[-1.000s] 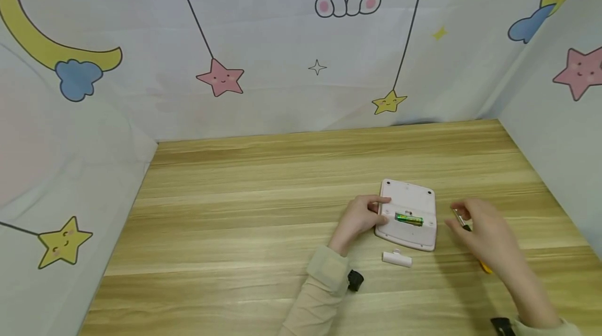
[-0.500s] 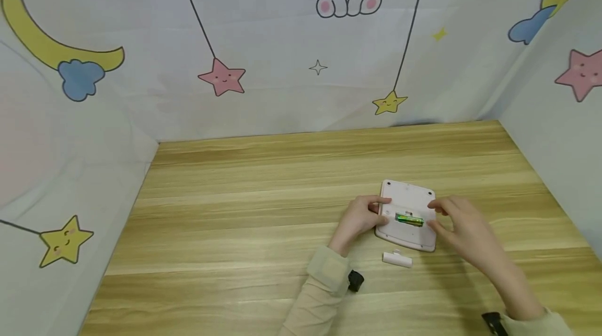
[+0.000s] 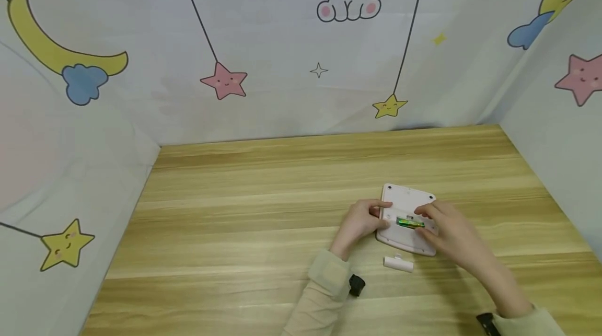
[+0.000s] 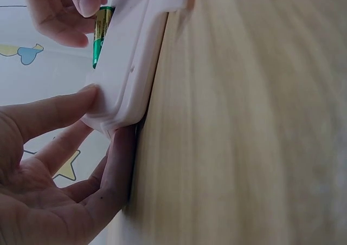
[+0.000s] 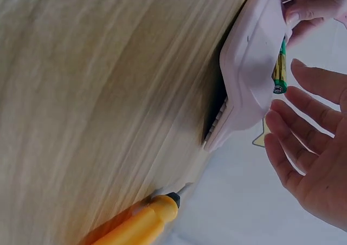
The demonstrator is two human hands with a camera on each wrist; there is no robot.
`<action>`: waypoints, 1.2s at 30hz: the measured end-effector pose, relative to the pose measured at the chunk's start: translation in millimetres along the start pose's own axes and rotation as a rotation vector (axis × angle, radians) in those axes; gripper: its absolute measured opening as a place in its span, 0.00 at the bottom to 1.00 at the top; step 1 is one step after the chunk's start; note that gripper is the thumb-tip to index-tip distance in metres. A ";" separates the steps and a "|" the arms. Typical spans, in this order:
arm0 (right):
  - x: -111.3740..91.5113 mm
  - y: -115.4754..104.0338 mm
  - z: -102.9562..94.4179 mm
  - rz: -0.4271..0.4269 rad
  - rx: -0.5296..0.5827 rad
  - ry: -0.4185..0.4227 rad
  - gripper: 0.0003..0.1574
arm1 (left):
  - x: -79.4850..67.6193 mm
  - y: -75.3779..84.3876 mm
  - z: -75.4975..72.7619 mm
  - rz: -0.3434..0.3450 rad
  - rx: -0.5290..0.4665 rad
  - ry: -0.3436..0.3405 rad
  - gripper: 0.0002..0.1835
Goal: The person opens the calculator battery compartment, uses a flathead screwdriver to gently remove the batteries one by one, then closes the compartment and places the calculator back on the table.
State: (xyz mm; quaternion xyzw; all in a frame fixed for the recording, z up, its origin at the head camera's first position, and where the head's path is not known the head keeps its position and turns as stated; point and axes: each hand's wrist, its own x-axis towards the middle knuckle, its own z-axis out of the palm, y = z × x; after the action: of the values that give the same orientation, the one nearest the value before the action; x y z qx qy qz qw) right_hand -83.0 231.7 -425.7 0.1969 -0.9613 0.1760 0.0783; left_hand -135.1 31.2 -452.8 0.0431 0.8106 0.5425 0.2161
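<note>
Reaching over the pale device (image 3: 405,198), the spread right hand (image 3: 453,230) (contact unclear) is now brought within reach of the slotted battery (image 3: 410,223); the device's left edge is pinched by the left hand (image 3: 359,222).

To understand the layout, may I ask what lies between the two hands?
The pale pink device, with a green battery at its slot, as the head view shows.

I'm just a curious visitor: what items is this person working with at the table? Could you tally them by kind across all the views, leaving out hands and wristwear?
Calculator, pale pink, face down: 1
Battery, green and gold: 1
Battery cover, detached: 1
Screwdriver, orange-handled: 1
Total: 4
</note>
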 end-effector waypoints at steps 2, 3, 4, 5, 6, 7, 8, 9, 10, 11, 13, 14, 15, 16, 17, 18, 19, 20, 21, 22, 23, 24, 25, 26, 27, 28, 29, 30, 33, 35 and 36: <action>0.4 -1.0 1.4 -0.003 -0.011 -0.008 0.20 | -0.4 0.0 0.1 -0.004 -0.005 0.000 0.22; 0.6 -1.4 2.2 -0.005 -0.021 -0.010 0.20 | -0.5 0.0 0.1 -0.005 -0.008 0.000 0.22; 0.8 -1.8 2.7 -0.005 -0.028 -0.013 0.20 | -0.7 -0.1 0.0 -0.005 -0.007 -0.001 0.22; 1.0 -2.2 3.4 -0.005 -0.036 -0.016 0.20 | -1.0 0.0 0.0 -0.008 -0.010 -0.001 0.22; 1.2 -2.6 3.8 -0.005 -0.042 -0.019 0.20 | -1.2 0.1 0.0 -0.010 -0.013 0.000 0.22; 1.5 -2.8 4.1 -0.004 -0.047 -0.022 0.20 | -1.3 0.0 0.1 -0.010 -0.015 0.000 0.22; 1.8 -3.0 4.6 -0.005 -0.053 -0.022 0.20 | -1.3 -0.2 0.1 -0.009 -0.014 0.000 0.22; 2.1 -3.2 4.9 -0.005 -0.060 -0.022 0.19 | -1.2 -0.5 0.2 -0.007 -0.015 0.000 0.22; 2.4 -3.4 5.0 -0.006 -0.063 -0.021 0.19 | -1.1 -0.6 0.2 -0.004 -0.013 0.001 0.22; 2.7 -3.7 5.1 -0.009 -0.066 -0.021 0.19 | -1.1 -0.7 0.4 -0.006 -0.019 0.000 0.22; 3.4 -4.4 5.0 -0.012 -0.074 -0.021 0.18 | -0.7 -1.1 0.5 -0.005 -0.020 -0.001 0.22; 3.8 -4.8 4.9 -0.013 -0.076 -0.021 0.17 | -0.5 -1.2 0.6 -0.005 -0.020 -0.001 0.22; 4.2 -5.3 4.8 -0.012 -0.079 -0.023 0.17 | -0.4 -1.2 0.7 -0.008 -0.021 -0.001 0.22; 4.7 -5.7 4.6 -0.012 -0.082 -0.025 0.16 | -0.3 -1.1 0.8 -0.012 -0.021 -0.001 0.22; 5.0 -6.1 4.7 -0.009 -0.083 -0.028 0.16 | -0.3 -1.1 1.0 -0.016 -0.023 -0.002 0.22; 5.5 -6.6 4.7 -0.005 -0.084 -0.031 0.16 | -0.3 -1.0 1.0 -0.017 -0.021 -0.001 0.22; 6.0 -6.9 4.6 -0.001 -0.085 -0.034 0.16 | -0.3 -1.0 1.0 -0.018 -0.020 -0.001 0.22; 6.3 -7.2 4.7 0.004 -0.086 -0.038 0.16 | -0.5 -1.0 1.1 -0.020 -0.019 0.000 0.22; 6.6 -7.3 4.9 0.011 -0.087 -0.042 0.16 | -0.5 -0.9 1.2 -0.021 -0.019 0.000 0.22; 7.0 -7.2 5.0 0.016 -0.087 -0.045 0.15 | -0.4 -0.7 1.3 -0.021 -0.020 0.001 0.22; 7.3 -6.9 5.3 0.020 -0.087 -0.048 0.15 | -0.2 -0.6 1.5 -0.021 -0.022 0.002 0.22; 7.5 -6.6 5.5 0.023 -0.088 -0.050 0.15 | 0.1 -0.4 1.5 -0.022 -0.025 0.002 0.22; 7.8 -6.3 5.9 0.022 -0.089 -0.050 0.15 | 0.3 -0.4 1.5 -0.023 -0.028 0.001 0.22; 8.1 -6.1 6.3 0.020 -0.090 -0.048 0.15 | 0.5 -0.4 1.5 -0.023 -0.031 0.001 0.22; 8.4 -5.8 6.6 0.016 -0.092 -0.045 0.14 | 0.7 -0.2 1.5 -0.023 -0.036 0.000 0.22; 8.8 -5.7 7.1 0.008 -0.096 -0.040 0.14 | 0.8 -0.2 1.5 -0.024 -0.039 0.001 0.22; 9.1 -5.5 7.6 0.000 -0.100 -0.033 0.14 | 1.0 -0.2 1.4 -0.020 -0.035 0.001 0.22; 9.6 -5.4 8.0 -0.010 -0.105 -0.024 0.14 | 1.1 -0.1 1.3 -0.020 -0.036 0.001 0.22; 11.1 -5.2 9.0 -0.037 -0.119 0.002 0.15 | 1.5 0.3 1.3 -0.019 -0.036 0.003 0.22; 12.3 -5.1 8.8 -0.049 -0.124 0.009 0.15 | 2.0 0.5 1.4 -0.020 -0.032 0.005 0.22; 12.8 -5.1 8.5 -0.053 -0.127 0.009 0.15 | 2.3 0.8 1.5 -0.025 -0.038 0.006 0.22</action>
State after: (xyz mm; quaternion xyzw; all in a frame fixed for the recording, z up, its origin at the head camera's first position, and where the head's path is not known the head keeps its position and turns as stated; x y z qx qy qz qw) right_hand -93.3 219.7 -429.2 0.2160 -0.9647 0.1135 0.0994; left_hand -136.7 33.6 -453.3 0.0273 0.8013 0.5552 0.2211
